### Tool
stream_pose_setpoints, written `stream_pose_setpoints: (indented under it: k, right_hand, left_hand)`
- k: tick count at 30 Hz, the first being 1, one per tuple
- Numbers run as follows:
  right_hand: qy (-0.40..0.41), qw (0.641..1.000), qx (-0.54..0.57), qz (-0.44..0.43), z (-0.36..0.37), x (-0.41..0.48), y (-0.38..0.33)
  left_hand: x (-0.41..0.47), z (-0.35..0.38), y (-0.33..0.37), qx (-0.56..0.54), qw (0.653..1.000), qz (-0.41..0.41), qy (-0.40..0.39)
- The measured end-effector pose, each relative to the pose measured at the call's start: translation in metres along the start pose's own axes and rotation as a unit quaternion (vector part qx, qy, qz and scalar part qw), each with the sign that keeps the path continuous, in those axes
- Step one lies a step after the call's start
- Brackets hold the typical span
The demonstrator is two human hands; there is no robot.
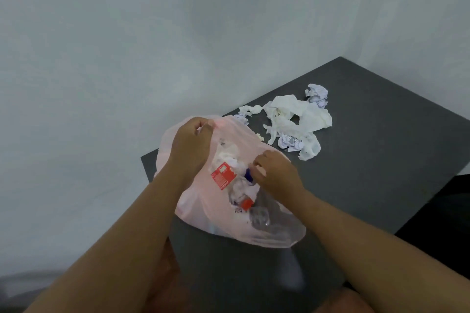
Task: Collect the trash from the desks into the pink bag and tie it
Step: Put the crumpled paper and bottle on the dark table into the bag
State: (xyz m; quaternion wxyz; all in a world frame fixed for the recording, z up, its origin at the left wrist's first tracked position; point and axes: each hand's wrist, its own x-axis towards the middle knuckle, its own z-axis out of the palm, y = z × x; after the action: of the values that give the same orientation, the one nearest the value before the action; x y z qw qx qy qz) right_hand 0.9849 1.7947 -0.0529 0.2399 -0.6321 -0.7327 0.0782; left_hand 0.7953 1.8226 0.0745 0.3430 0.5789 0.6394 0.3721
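The pink bag [193,208] lies on the near left part of a dark grey desk [381,160]. Through its thin plastic show a clear bottle with a red label [223,175], a red cap [246,203] and crumpled paper. My left hand [190,145] pinches the bag's far rim and lifts it. My right hand [274,173] grips the near right rim, fingers curled on the plastic. A pile of crumpled white tissues and paper balls [292,122] lies on the desk just beyond the bag.
A plain pale wall [152,33] stands behind and to the left of the desk. The desk's right edge drops to a dark area [445,206]. Bare desk surface shows in front of the bag and at the far right.
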Motion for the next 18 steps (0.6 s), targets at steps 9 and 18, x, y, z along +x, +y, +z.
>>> stream_pose_setpoints:
  k: [9, 18]
  right_hand:
    - [-0.129, 0.971, -0.123, 0.161, -0.005, 0.074, 0.133]
    - [-0.157, 0.967, -0.159, 0.124, 0.044, 0.064, 0.170]
  left_hand:
    - [0.028, 0.042, -0.009, 0.026, 0.998, -0.055, 0.030]
    - [0.038, 0.053, -0.015, 0.074, 0.994, -0.082, 0.010]
